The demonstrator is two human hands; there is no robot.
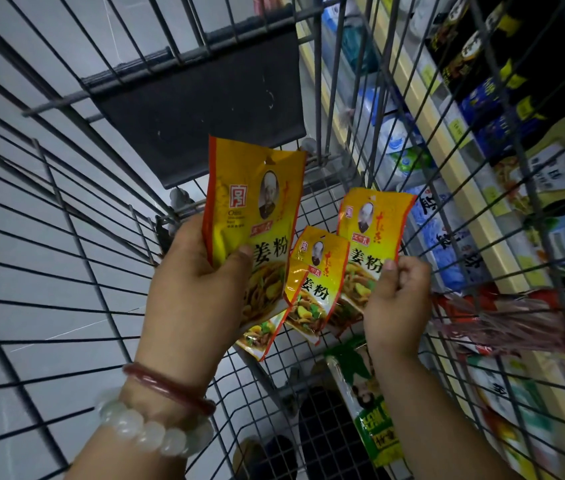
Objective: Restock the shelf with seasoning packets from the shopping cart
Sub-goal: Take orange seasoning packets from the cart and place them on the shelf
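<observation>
Pinching yellow seasoning packets: left hand (198,289) thumb-clamps one or two, right hand (397,303) grips another | third packet (315,282) between hands, support unclear | all inside cart (66,209); shelf (454,161) beyond right hand | risk: middle packet may slip, thin grip.

light: dim, cool, coming from above | glare: sheen on yellow packets (253,216) at centre | blur: shelf goods (502,109) at 2 o'clock soft | distortion: cart wires (66,237) bow outward at 9 o'clock | shadows: dark at 12 o'clock
</observation>
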